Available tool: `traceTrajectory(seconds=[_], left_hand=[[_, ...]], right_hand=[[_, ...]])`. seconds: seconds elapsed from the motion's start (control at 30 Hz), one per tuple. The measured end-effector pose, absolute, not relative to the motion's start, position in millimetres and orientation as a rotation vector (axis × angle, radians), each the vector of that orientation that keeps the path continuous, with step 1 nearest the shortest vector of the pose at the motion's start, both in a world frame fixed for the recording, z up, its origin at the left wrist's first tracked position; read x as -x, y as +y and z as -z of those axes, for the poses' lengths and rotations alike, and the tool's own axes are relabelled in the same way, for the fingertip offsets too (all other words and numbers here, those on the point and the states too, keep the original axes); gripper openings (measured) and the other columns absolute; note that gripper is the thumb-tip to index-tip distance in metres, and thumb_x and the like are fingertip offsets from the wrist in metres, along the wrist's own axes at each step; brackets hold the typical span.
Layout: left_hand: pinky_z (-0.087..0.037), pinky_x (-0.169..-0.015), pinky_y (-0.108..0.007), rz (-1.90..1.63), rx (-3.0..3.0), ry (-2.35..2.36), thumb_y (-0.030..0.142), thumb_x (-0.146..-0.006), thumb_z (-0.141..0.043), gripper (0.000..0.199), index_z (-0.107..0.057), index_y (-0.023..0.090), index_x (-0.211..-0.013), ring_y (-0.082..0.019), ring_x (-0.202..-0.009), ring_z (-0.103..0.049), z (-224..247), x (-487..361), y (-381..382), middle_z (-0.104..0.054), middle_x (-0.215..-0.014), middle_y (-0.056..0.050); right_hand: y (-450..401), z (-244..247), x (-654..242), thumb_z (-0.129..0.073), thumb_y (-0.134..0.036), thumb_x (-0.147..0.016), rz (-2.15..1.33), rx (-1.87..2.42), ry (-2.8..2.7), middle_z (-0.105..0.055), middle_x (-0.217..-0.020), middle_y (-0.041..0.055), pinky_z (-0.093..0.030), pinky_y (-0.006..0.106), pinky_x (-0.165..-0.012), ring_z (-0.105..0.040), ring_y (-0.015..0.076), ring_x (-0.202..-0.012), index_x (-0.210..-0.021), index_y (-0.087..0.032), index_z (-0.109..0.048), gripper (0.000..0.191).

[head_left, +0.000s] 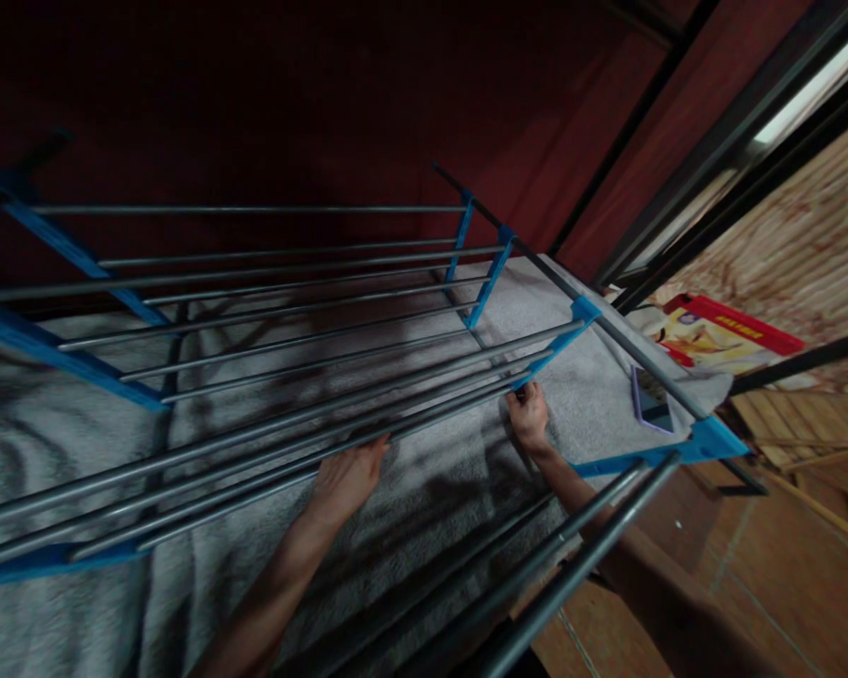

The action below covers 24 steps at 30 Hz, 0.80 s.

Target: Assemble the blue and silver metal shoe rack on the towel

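Note:
A rack of grey metal tubes [275, 414] and blue plastic brackets lies on its side in front of me. My left hand [348, 476] is at the lowest tube of the middle shelf, its fingers curled at the tube and partly hidden by it. My right hand [530, 416] closes at the lower end of a blue bracket [562, 341], where the tubes plug in; its fingertips are partly hidden. Below my hands, another pair of tubes [572, 541] runs from the nearest blue bracket [685, 450] past my right forearm.
Grey fleecy cloth [572, 405] covers the surface under the rack. A phone [651, 399] lies on it at the right, near a red and yellow packet [731, 334]. Dark red cloth [325, 104] hangs behind. Tiled floor [770, 574] shows at the lower right.

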State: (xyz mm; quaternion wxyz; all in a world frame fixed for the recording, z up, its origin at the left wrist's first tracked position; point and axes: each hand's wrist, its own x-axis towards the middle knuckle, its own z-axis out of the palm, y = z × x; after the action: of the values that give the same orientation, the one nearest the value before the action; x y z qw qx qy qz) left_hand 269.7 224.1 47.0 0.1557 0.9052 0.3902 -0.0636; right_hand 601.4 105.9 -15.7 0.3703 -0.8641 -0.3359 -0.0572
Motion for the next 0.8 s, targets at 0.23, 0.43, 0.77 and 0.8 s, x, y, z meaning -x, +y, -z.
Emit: traceTrajectory(seconds=[0.23,0.43,0.77,0.8], left_hand=[[-0.05,-0.095,-0.039,0.021,-2.597,1.043,0.03,-0.102,-0.039,0.039,-0.055,0.022,-0.136,-0.026,-0.114,-0.066,-61,-265,210,-0.069,-0.124,-0.011],[-0.039,-0.111,-0.047,-0.249,-2.522,1.279,0.027,-0.099,-0.043,0.035,-0.057,0.022,-0.131,-0.028,-0.129,-0.053,-60,-230,195,-0.063,-0.133,-0.011],[-0.045,-0.106,-0.049,-0.895,-1.734,2.211,0.036,-0.099,-0.036,0.038,-0.045,0.007,-0.123,-0.032,-0.122,-0.049,-53,-119,174,-0.053,-0.123,-0.022],[-0.044,-0.107,-0.05,-0.917,-1.686,2.25,0.033,-0.099,-0.036,0.043,-0.038,0.004,-0.13,-0.033,-0.125,-0.047,-49,-113,177,-0.05,-0.128,-0.024]], right_hand=[[98,14,-608,-0.049,-0.048,-0.082,0.03,2.32,-0.802,-0.052,-0.086,0.0043,-0.043,0.037,-0.073,-0.049,0.0207,-0.077,-0.098,-0.021,-0.062,0.035],[97,15,-613,-0.05,-0.053,-0.082,-0.015,2.398,-0.821,-0.049,-0.086,0.0037,-0.039,0.035,-0.07,-0.046,0.0192,-0.073,-0.106,-0.02,-0.062,0.043],[95,14,-612,-0.051,-0.05,-0.084,-0.015,2.397,-0.857,-0.049,-0.087,0.0069,-0.04,0.037,-0.07,-0.047,0.0213,-0.073,-0.103,-0.02,-0.062,0.037],[95,14,-611,-0.051,-0.049,-0.084,-0.02,2.405,-0.856,-0.05,-0.087,0.0074,-0.04,0.037,-0.07,-0.047,0.0219,-0.074,-0.104,-0.019,-0.062,0.038]])
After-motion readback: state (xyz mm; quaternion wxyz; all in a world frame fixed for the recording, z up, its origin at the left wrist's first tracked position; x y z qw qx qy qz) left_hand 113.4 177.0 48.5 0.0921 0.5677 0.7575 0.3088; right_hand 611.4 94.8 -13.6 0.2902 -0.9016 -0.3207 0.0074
